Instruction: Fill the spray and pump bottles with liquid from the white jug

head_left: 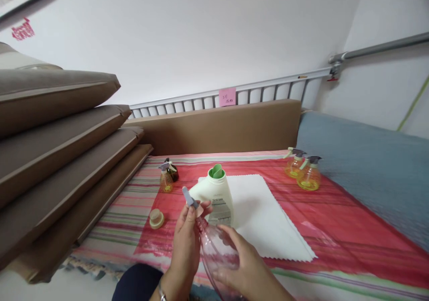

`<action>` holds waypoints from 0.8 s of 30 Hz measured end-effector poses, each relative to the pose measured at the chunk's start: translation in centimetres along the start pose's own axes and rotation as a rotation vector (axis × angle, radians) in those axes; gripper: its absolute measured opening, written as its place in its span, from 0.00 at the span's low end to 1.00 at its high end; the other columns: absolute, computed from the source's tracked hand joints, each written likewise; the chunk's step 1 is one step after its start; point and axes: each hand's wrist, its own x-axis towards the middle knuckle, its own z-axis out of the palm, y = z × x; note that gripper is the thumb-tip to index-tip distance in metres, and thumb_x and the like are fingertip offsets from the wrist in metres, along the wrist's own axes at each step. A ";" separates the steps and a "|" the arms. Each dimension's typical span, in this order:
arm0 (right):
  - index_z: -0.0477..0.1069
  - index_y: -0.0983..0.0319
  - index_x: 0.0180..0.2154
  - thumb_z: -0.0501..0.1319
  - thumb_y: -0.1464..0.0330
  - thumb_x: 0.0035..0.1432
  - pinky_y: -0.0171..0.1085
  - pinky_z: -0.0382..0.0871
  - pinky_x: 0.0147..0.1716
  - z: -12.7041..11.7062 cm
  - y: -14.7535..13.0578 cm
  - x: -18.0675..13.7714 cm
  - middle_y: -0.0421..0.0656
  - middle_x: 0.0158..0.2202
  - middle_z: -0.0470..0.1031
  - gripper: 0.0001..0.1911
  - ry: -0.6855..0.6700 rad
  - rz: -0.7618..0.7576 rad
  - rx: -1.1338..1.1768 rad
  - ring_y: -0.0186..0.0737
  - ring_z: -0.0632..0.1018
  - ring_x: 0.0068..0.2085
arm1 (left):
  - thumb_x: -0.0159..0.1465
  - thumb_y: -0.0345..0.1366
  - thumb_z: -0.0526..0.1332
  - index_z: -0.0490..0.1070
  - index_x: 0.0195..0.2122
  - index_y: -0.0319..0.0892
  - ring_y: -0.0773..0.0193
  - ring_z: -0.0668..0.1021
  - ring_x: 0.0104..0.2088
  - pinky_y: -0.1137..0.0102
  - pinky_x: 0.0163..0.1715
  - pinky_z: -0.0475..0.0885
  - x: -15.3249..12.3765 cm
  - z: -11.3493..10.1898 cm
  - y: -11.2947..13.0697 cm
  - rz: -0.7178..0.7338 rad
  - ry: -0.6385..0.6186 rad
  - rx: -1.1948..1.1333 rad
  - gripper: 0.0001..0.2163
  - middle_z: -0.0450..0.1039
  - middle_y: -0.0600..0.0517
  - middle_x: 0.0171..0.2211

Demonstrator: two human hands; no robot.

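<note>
A see-through pink spray bottle [217, 246] is tilted in front of me, its neck pointing up and to the left. The fingers of my left hand [186, 236] are closed round its grey spray head [189, 198], at the collar just above the threaded neck. I cannot tell whether the collar is screwed tight. My right hand [248, 261] wraps round the bottle's body. Right behind my hands stands an uncapped pale green detergent jug [222, 198] with a green spout inside its mouth. To the left, a pale round cap [156, 219] lies on the red cloth.
Two small spray bottles [166, 180] stand at the back left, and two more with yellow liquid [309, 179] at the back right. A white scalloped mat [264, 220] lies under the jug's right side. Stacked brown cushions [67, 149] rise on the left; a blue-covered block [365, 158] borders the right.
</note>
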 end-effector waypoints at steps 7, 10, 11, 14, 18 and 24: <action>0.61 0.61 0.53 0.62 0.71 0.37 0.45 0.63 0.53 -0.2 -0.2 0.2 0.49 0.53 0.69 0.37 0.036 -0.010 0.010 0.50 0.70 0.53 | 0.55 0.47 0.65 0.71 0.37 0.42 0.55 0.78 0.42 0.64 0.39 0.71 0.2 -0.5 -0.2 0.035 0.000 0.027 0.15 0.77 0.46 0.42; 0.61 0.61 0.53 0.62 0.71 0.36 0.45 0.63 0.53 -0.3 -0.3 0.2 0.49 0.53 0.69 0.37 0.047 -0.002 0.002 0.50 0.70 0.53 | 0.56 0.46 0.65 0.71 0.37 0.43 0.56 0.78 0.42 0.63 0.43 0.69 0.1 -0.6 -0.4 0.068 -0.014 0.057 0.14 0.77 0.47 0.41; 0.61 0.61 0.54 0.61 0.71 0.36 0.45 0.63 0.53 -0.3 -0.2 0.2 0.49 0.53 0.69 0.37 0.050 0.001 0.000 0.50 0.69 0.53 | 0.56 0.46 0.65 0.71 0.37 0.43 0.56 0.78 0.42 0.63 0.43 0.69 0.0 -0.6 -0.4 0.072 -0.017 0.060 0.13 0.77 0.48 0.41; 0.61 0.61 0.54 0.61 0.71 0.36 0.45 0.62 0.53 0.0 0.2 0.2 0.49 0.54 0.68 0.38 0.058 -0.017 -0.024 0.49 0.69 0.53 | 0.57 0.46 0.64 0.71 0.38 0.43 0.58 0.78 0.41 0.66 0.40 0.70 0.1 -0.5 -0.3 0.058 -0.012 0.038 0.13 0.77 0.48 0.42; 0.62 0.59 0.53 0.62 0.71 0.36 0.44 0.63 0.52 0.5 0.4 0.2 0.47 0.52 0.70 0.37 0.064 -0.060 -0.096 0.49 0.70 0.52 | 0.58 0.46 0.63 0.69 0.41 0.42 0.58 0.78 0.41 0.67 0.34 0.72 0.3 -0.1 0.0 -0.009 0.015 -0.030 0.15 0.76 0.45 0.43; 0.62 0.61 0.53 0.63 0.71 0.37 0.44 0.61 0.53 0.0 -0.6 0.6 0.49 0.52 0.69 0.37 0.073 -0.022 -0.078 0.48 0.70 0.53 | 0.58 0.45 0.64 0.69 0.41 0.40 0.57 0.78 0.40 0.66 0.36 0.73 0.1 -0.2 -0.5 0.000 -0.014 -0.023 0.16 0.76 0.42 0.44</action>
